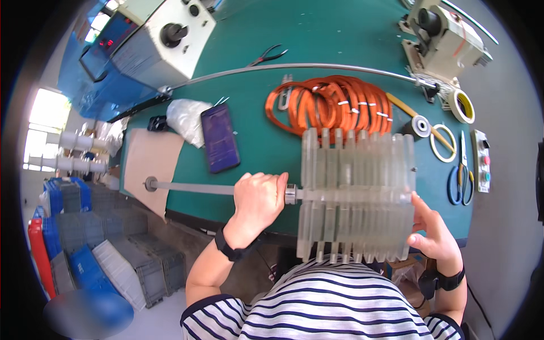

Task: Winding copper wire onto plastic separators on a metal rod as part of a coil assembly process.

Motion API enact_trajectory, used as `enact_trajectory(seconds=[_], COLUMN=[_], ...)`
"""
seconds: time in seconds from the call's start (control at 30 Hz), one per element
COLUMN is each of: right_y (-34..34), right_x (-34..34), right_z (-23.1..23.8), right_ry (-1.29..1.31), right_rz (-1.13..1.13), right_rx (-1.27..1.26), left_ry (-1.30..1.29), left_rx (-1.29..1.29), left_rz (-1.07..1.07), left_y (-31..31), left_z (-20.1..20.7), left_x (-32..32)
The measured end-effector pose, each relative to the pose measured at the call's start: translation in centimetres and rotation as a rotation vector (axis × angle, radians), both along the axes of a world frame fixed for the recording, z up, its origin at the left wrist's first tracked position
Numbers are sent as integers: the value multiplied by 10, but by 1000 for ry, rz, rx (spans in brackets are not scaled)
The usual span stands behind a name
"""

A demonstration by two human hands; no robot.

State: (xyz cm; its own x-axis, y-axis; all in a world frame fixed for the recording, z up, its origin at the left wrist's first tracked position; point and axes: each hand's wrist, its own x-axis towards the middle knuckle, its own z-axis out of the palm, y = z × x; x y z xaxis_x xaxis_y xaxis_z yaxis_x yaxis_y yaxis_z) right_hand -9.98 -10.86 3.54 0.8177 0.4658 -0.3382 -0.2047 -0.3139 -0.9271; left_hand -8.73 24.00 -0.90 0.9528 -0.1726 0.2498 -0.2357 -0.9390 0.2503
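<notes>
My left hand (258, 198) is closed in a fist around a long metal rod (195, 187), just left of a shiny metal collar (291, 194). To the right of the collar, the rod carries a stack of translucent plates (357, 195), set side by side with slots between them. The stack hangs over the table's front edge, in front of my body. At its right end, the thumb and fingers of my right hand (435, 229) hold the last plate; some fingertips are hidden. The rod's far left end has a round grey disc (151, 183).
Orange wire coils (340, 105) lie just beyond the plates. A thin metal bar (294, 67) runs between a blue-and-white machine (141, 45) and a tailstock-like unit (445, 42). Scissors (462, 175), a tape roll (462, 106), pliers (269, 55) and a phone (221, 139) rest on the green table (255, 113).
</notes>
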Motion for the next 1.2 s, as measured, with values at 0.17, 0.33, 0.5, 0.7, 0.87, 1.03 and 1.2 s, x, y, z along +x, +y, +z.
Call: enact_trajectory(seconds=[0.17,0.33,0.5,0.7,0.87,1.03,1.2], right_y=[-8,3,-22,-40,-22,-20,-12], right_x=[76,140,129,33,33,59,52], right_z=[-1,-44,-40,2,-4,-23,-12], right_ry=[-542,-1465,-1051,-722,-691,47,-175], right_rz=[116,314,201,101,131,71,111], right_rx=[-484,-1358,-1061,-673,-622,-156,-398], left_ry=[60,112,141,232,294,180,94], left_rx=[-51,-104,-110,44,95,112,120], left_rz=[-17,-97,-126,-55,-137,-176,-223], left_y=[-22,-23,7,68,76,76,70], left_z=[3,17,19,27,14,7,25], left_x=[3,4,-9,-19,-4,-2,7])
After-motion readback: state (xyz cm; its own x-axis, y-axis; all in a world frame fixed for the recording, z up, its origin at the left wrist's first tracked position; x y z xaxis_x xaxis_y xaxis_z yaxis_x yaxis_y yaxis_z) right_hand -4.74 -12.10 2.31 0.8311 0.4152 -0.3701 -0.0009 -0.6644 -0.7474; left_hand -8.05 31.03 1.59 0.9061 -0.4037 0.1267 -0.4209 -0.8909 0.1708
